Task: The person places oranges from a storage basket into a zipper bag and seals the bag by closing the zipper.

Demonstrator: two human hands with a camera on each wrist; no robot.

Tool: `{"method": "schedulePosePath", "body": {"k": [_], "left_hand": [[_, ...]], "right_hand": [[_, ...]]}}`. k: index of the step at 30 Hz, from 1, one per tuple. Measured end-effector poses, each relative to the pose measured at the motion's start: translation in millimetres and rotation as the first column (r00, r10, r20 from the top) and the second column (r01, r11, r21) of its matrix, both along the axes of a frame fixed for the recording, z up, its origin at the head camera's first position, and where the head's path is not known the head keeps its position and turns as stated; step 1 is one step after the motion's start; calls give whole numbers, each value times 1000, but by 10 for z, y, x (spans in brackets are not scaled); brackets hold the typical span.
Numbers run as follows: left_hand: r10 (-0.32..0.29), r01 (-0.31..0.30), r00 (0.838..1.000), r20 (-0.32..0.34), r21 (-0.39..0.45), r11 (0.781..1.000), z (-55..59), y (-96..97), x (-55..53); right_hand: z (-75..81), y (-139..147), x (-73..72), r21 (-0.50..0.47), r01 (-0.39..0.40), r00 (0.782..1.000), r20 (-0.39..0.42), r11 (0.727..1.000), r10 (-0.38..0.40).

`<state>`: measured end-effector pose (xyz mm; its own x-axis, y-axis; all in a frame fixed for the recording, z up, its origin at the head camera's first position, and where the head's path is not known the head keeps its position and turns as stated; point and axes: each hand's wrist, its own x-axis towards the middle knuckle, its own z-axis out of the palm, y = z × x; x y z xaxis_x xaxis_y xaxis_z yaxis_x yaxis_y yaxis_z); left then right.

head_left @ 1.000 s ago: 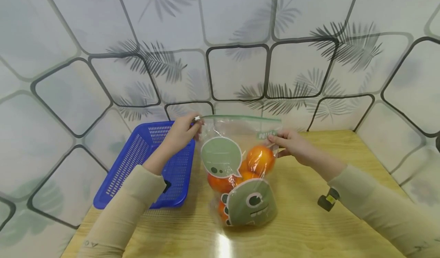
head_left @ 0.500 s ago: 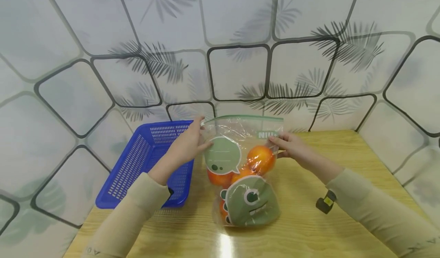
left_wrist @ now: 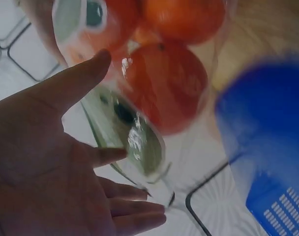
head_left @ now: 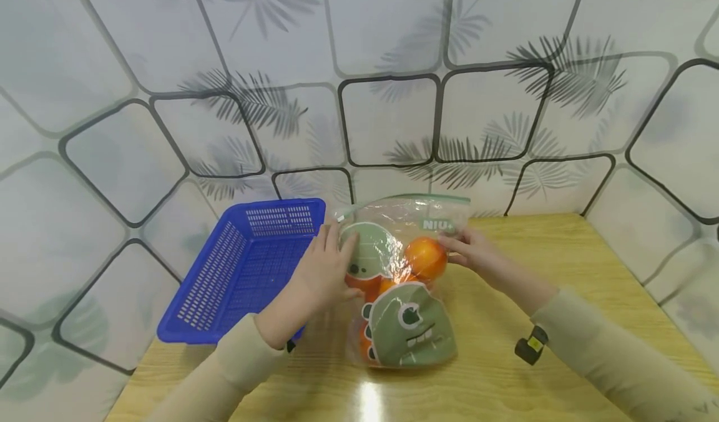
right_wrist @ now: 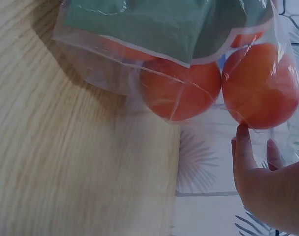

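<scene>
A clear zip bag [head_left: 412, 341] with a green speech bubble and cartoon monster printed on it stands upright on the table. Inside are several oranges [head_left: 425, 258], partly hidden by the print. My left hand [head_left: 322, 272] lies along the bag's left side, fingers straight and spread. In the left wrist view, its thumb overlaps the bag near an orange [left_wrist: 164, 88]. At the upper right edge, my right hand [head_left: 477, 250] pinches the plastic beside the topmost orange. In the right wrist view, a fingertip of that hand [right_wrist: 272, 191] is right under an orange [right_wrist: 260, 86].
A blue plastic basket [head_left: 202, 284] with slotted walls stands left of the bag, partly behind my left forearm. The wooden table [head_left: 505, 372] ends at a patterned wall covering [head_left: 387, 122]. A small black device [head_left: 530, 345] shows at my right sleeve.
My left hand has let go of the bag's top left corner and moved down along its side, fingers spreading. The bag's top has sunk a little. My right hand stays at the right edge.
</scene>
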<state>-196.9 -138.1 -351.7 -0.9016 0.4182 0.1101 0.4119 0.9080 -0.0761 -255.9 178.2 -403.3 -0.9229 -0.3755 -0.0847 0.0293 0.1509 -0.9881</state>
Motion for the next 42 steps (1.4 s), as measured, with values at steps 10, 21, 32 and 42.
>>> {"method": "schedulePosePath", "body": {"k": [10, 21, 32, 42], "left_hand": [[-32, 31, 999, -5, -110, 993, -268, 217, 168], [42, -38, 993, 109, -42, 998, -471, 260, 196], [-9, 4, 999, 41, 132, 991, -575, 244, 169], [-63, -23, 969, 240, 340, 940, -665, 246, 229]], "right_hand": [[-149, 17, 79, 123, 103, 993, -73, 987, -94], [-252, -45, 279, 437, 287, 880, -471, 852, -55], [-349, -168, 575, 551, 201, 705, -655, 810, 271], [-365, -252, 656, 562, 148, 713, -631, 814, 306]]}}
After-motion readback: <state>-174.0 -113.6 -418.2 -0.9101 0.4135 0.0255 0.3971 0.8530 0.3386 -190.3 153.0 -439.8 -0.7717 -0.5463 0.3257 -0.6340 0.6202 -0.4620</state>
